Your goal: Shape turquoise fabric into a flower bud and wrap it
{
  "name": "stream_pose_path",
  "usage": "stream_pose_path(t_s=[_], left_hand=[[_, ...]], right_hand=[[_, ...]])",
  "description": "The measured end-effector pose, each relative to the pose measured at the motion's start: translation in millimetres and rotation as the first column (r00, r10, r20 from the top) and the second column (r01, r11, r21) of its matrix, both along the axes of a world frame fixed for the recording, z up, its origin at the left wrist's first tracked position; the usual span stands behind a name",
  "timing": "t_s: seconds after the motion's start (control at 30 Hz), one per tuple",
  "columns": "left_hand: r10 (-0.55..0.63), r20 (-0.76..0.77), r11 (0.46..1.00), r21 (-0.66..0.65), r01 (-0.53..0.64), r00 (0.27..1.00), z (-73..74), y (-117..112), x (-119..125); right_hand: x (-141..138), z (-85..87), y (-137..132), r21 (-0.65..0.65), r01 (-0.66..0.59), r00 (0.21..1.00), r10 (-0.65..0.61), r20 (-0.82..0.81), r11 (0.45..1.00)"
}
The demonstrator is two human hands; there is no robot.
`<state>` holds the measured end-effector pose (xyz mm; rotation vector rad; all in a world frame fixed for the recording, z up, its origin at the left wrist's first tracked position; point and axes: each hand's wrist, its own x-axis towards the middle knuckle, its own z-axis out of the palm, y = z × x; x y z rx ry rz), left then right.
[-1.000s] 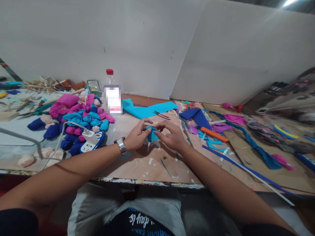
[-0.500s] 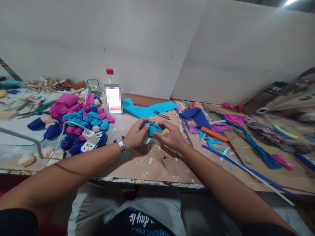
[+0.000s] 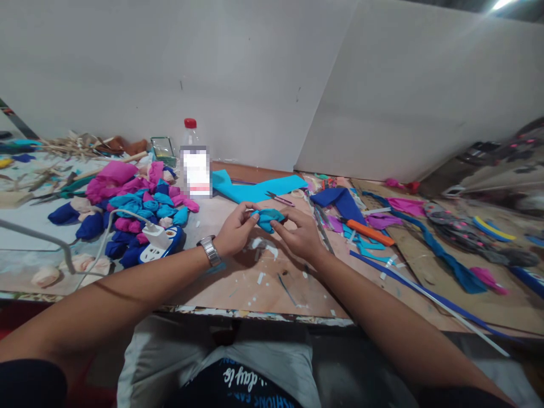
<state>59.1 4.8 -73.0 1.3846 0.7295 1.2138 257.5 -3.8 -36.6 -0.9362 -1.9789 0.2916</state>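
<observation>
My left hand (image 3: 235, 231) and my right hand (image 3: 300, 233) meet over the middle of the wooden table (image 3: 238, 283). Both pinch a small crumpled piece of light blue fabric (image 3: 267, 217), held a little above the tabletop. A metal watch (image 3: 209, 250) sits on my left wrist. White scraps (image 3: 264, 247) lie on the table just below the fabric piece.
A heap of pink, light blue and dark blue fabric rolls (image 3: 131, 205) lies at left beside a white and blue power strip (image 3: 158, 241). A red-capped bottle (image 3: 194, 164) stands behind. Blue fabric sheet (image 3: 259, 189), small scissors (image 3: 279, 199), orange cutter (image 3: 369, 232) and coloured strips lie at right.
Both hands have lifted the light blue piece off the table and gathered it into a crumpled bundle; it lay flatter under my fingers a second ago.
</observation>
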Motion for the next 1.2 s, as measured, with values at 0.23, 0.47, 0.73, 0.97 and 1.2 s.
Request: stream_pose_path(t_s=[0.23,0.47,0.73,0.97,1.2], left_hand=[[0.064,-0.11,0.991,0.127,-0.05,0.992,2.4,-1,-1],[0.15,-0.282,0.903,0.428,-0.015,0.947,11.1,-11,-3],[0.255,-0.323,0.798,0.602,-0.01,0.912,7.7,-10,-3],[0.26,-0.342,0.786,0.618,0.008,0.903,4.8,-9,-1],[0.18,-0.338,0.815,0.577,0.052,0.924,5.3,-12,-1]], right_hand=[[-1,0.5,0,0.016,-0.024,0.999,0.025,-0.045,1.0],[0,-0.5,0,-0.005,-0.114,0.993,0.114,-0.015,0.993],[-3,-0.8,-1,-0.035,-0.084,0.996,0.083,-0.043,0.996],[2,-4.7,-1,-0.108,-0.046,0.999,0.044,-0.016,0.993],[0,-7.6,0,-0.154,-0.019,1.0,0.017,-0.012,0.988]])
